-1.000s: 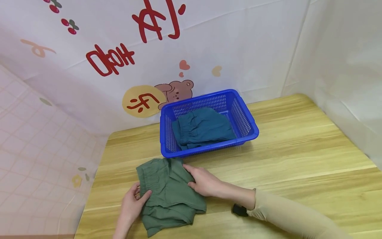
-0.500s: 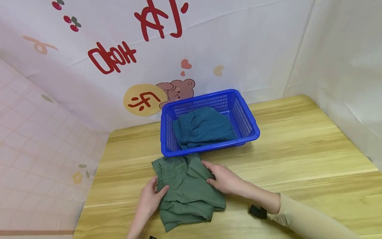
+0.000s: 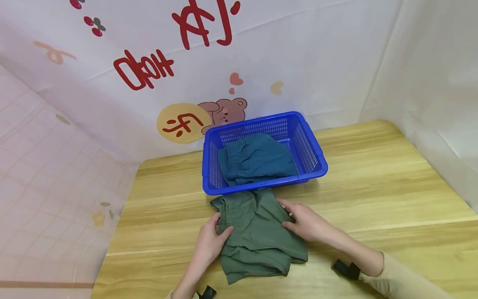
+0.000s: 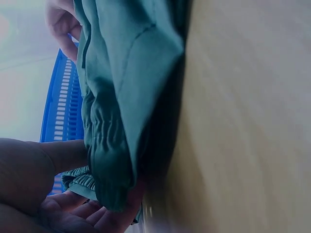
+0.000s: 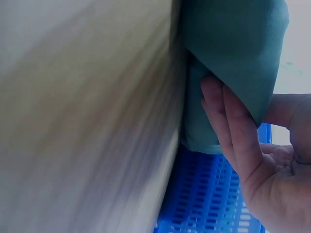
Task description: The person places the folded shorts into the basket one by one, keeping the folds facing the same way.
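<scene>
A folded pair of green shorts (image 3: 261,236) lies on the table just in front of the blue basket, its far edge right at the basket's front wall. My left hand (image 3: 212,241) pinches the elastic waistband side, thumb on top and fingers beneath, as the left wrist view (image 4: 109,160) of the waistband also shows. At the opposite side my right hand (image 3: 308,222) grips the shorts' edge, thumb above. In the right wrist view its fingers (image 5: 235,126) are tucked under a fold of the green cloth.
The blue perforated basket (image 3: 266,184) stands at the back of the wooden table (image 3: 377,174). Folded teal shorts (image 3: 261,158) lie inside it, toward its left. Behind rises a white printed cloth backdrop (image 3: 317,54), with more pale sheeting at both sides.
Both hands have carried the green shorts to the right and slightly toward the basket, keeping their hold. Basket and teal shorts stay put; the head view has shifted a little.
</scene>
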Demonstrator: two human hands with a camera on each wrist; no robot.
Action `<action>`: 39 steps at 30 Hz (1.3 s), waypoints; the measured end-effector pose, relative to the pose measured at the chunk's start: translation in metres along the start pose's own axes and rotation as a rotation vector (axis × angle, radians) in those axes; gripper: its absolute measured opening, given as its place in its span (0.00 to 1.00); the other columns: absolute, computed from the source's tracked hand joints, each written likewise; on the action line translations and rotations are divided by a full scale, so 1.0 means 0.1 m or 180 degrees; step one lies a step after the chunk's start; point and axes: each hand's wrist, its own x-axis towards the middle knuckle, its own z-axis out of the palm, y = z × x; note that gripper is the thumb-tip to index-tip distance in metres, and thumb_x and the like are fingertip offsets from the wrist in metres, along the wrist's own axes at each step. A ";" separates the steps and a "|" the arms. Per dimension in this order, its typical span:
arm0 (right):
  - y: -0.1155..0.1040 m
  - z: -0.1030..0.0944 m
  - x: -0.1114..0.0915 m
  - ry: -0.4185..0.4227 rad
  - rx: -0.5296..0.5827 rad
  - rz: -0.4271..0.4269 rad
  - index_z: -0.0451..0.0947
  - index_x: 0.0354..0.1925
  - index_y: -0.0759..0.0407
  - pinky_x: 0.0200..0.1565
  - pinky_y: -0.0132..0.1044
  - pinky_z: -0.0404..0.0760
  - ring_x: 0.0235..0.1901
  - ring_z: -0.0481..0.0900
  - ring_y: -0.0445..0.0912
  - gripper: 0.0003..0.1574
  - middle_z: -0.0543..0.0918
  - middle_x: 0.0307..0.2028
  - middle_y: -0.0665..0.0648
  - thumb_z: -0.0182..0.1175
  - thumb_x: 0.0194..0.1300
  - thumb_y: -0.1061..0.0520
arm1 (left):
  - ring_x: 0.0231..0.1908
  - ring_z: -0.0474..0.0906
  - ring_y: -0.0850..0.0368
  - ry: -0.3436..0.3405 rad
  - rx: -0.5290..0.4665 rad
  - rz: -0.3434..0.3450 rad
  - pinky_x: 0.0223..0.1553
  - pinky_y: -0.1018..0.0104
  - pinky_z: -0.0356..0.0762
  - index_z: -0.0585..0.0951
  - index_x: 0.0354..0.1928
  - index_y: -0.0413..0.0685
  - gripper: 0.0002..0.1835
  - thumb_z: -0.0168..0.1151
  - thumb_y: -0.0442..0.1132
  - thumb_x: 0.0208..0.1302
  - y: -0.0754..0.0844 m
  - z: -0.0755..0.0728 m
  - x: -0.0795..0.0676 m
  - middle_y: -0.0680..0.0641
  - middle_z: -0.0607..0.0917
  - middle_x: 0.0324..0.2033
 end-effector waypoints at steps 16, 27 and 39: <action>0.23 -0.23 -0.14 0.0058 0.0055 0.0029 0.65 0.73 0.74 0.53 0.57 0.87 0.54 0.87 0.64 0.44 0.86 0.55 0.73 0.70 0.65 0.64 | 0.51 0.86 0.43 -0.0232 0.0012 0.0401 0.51 0.49 0.84 0.81 0.54 0.39 0.17 0.70 0.40 0.67 0.22 0.22 0.26 0.39 0.89 0.48; 0.28 -0.17 -0.14 0.0025 0.0066 0.0096 0.63 0.75 0.74 0.61 0.62 0.82 0.62 0.82 0.69 0.46 0.81 0.63 0.77 0.70 0.65 0.63 | 0.35 0.77 0.60 -0.0227 -0.0023 0.0438 0.40 0.66 0.78 0.81 0.52 0.43 0.16 0.71 0.41 0.67 0.20 0.24 0.23 0.44 0.88 0.39; 0.23 -0.18 -0.13 0.0013 0.0119 0.0028 0.63 0.75 0.72 0.57 0.61 0.85 0.58 0.85 0.68 0.46 0.83 0.62 0.76 0.70 0.66 0.63 | 0.22 0.63 0.63 -0.0172 0.0021 0.0420 0.30 0.68 0.69 0.78 0.46 0.42 0.13 0.70 0.40 0.67 0.19 0.24 0.23 0.55 0.69 0.23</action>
